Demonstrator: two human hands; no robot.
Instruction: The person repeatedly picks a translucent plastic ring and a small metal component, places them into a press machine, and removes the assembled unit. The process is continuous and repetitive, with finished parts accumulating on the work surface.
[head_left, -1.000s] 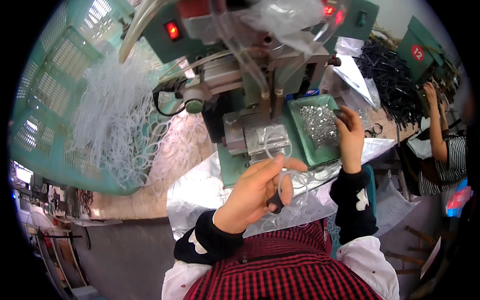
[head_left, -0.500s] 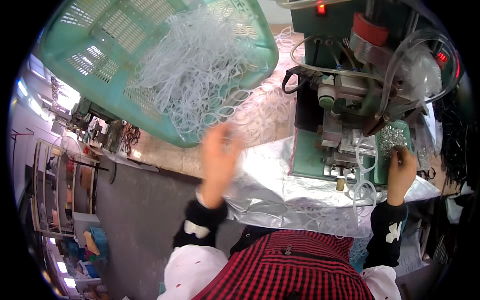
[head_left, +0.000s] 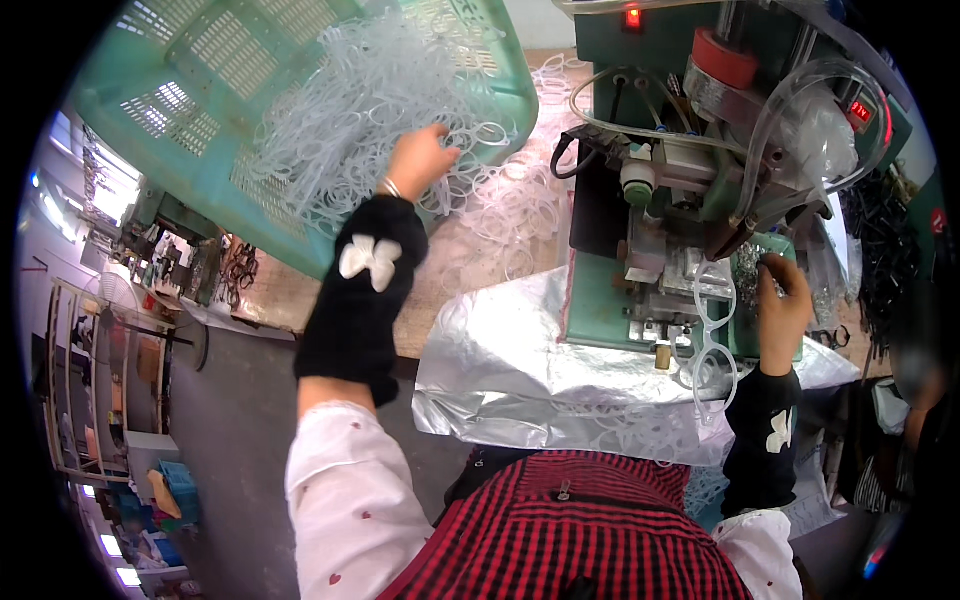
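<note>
My left hand (head_left: 418,163) is over the right part of a heap of clear plastic eyeglass frames (head_left: 350,120) in a green basket (head_left: 240,55). Its thumb and index finger stand a little apart beside the frames. My right hand (head_left: 783,312) has its fingers bent together at a small green tray (head_left: 745,335) of tiny silvery metal parts (head_left: 752,262); whatever is between the fingertips is too small to make out. Left of that hand, one clear eyeglass frame (head_left: 714,372) hangs at the front of a green bench machine (head_left: 590,300).
Loose clear frames (head_left: 510,225) lie on the table right of the basket. Silvery foil sheeting (head_left: 490,350) covers the front edge. Tubes and a lever (head_left: 725,235) overhang the machine's work spot. Black strips (head_left: 880,270) are piled at the far right.
My left hand has moved up and away, from the basket's near edge to the frames inside. My right hand stays at the tray of metal parts. The whole view has shifted slightly.
</note>
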